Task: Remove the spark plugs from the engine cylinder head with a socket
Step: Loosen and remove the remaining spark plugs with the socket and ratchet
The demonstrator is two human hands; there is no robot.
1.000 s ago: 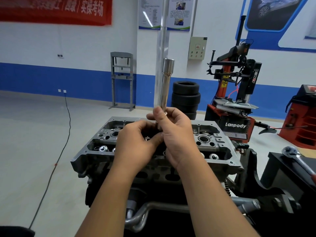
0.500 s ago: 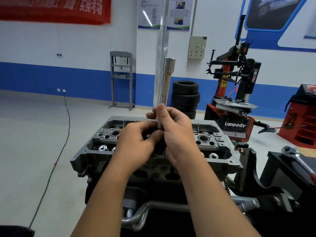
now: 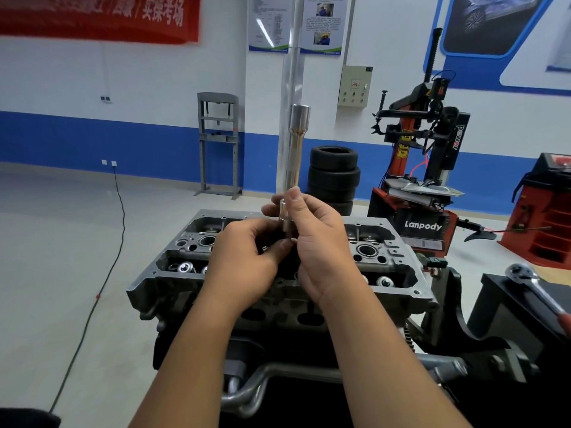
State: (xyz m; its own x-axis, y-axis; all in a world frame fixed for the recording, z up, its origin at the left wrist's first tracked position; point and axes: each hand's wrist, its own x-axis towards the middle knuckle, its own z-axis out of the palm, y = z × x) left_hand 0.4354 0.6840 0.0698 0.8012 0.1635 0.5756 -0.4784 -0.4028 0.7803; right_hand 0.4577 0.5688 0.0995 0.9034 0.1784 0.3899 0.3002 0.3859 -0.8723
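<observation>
Both bare forearms reach forward and converge at mid-frame. The right hand (image 3: 321, 242) is raised, thumb and fingers curled in a pinch, palm facing left. The left hand (image 3: 247, 257) sits just beside it, slightly lower, fingertips pinched toward the right hand.

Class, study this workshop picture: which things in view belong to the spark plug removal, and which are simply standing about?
Part of the job:
long socket, held upright by the right hand
left hand, at the socket's lower end
cylinder head
ratchet, probably

Standing about:
stacked tyres
tyre changer
grey press frame
floor cable
</observation>
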